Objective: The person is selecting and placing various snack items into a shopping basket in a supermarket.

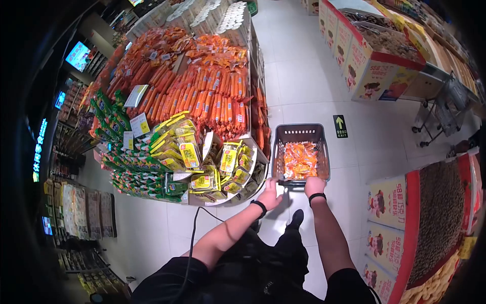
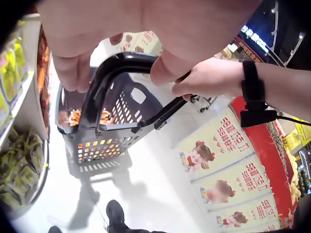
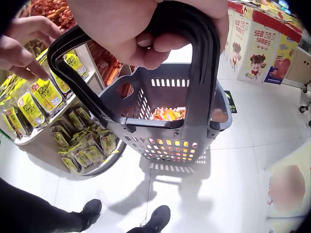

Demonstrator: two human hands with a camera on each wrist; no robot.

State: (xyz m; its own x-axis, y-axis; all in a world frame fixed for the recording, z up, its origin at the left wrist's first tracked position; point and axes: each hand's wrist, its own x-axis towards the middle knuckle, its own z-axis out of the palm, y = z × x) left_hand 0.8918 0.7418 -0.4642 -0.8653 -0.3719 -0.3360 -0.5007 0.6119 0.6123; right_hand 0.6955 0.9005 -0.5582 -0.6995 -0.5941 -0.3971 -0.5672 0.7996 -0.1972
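A dark grey shopping basket (image 1: 326, 147) with pierced sides hangs from its black handle (image 3: 204, 73). My right hand (image 1: 315, 186) grips that handle, its fingers curled round the bar in the right wrist view. Inside the basket lie orange-and-red packets (image 1: 300, 161). My left hand (image 1: 272, 195) is beside the handle's left corner, with loosely bent fingers (image 3: 29, 63) and nothing held in them. From above, in the left wrist view, the left hand (image 2: 146, 24) overlaps part of the handle. Yellow-and-clear snack packs (image 3: 47, 95) lie on the shelf close by the left hand.
A rounded display stand at left holds orange sausage packs (image 1: 207, 93) and green packs (image 1: 147, 167). Printed cartons (image 1: 387, 202) full of loose goods line the right. A trolley (image 1: 448, 104) stands farther right. An exit sign (image 1: 340, 126) marks the tiled floor (image 1: 298, 81).
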